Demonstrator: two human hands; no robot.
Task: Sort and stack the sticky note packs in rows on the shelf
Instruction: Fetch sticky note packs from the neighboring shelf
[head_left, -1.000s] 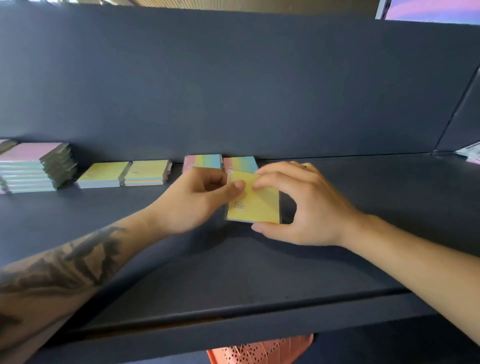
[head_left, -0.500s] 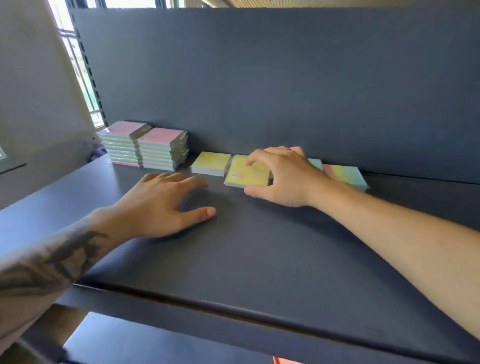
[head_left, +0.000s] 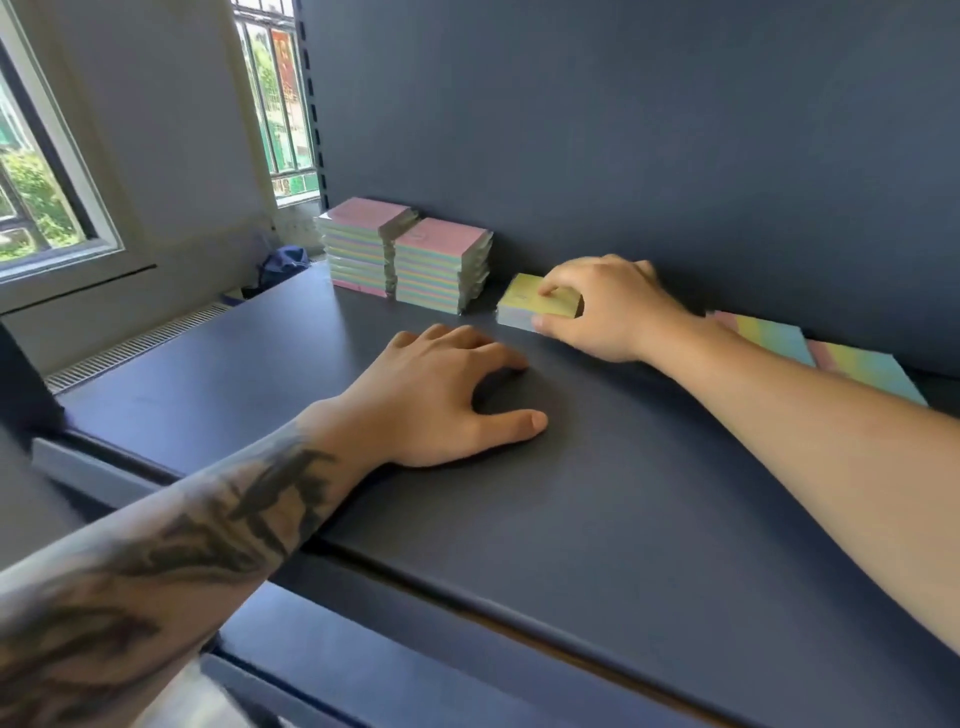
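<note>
Half a second on, the right hand (head_left: 608, 306) has carried the yellow-topped sticky note pack (head_left: 537, 302) leftward along the back panel (head_left: 623, 130), closing toward the two tall pink-topped stacks (head_left: 410, 254) at the shelf's (head_left: 571, 519) far left. Its fingers curl over the pack's top while the thumb presses the near edge, clamping it. The left hand (head_left: 447, 400) rests on the bare shelf, fingers loosely spread and holding nothing, nearer the viewer and just short of the pack. The pack lies ahead and to the left of both hands, its edges roughly square to the back panel, with a narrow gap separating it from the nearer stack. Whether it sits atop other yellow packs is hard to make out; the hand hides its right side. Two multicoloured packs (head_left: 831, 358) lie flat behind the right forearm, partly covered.
</note>
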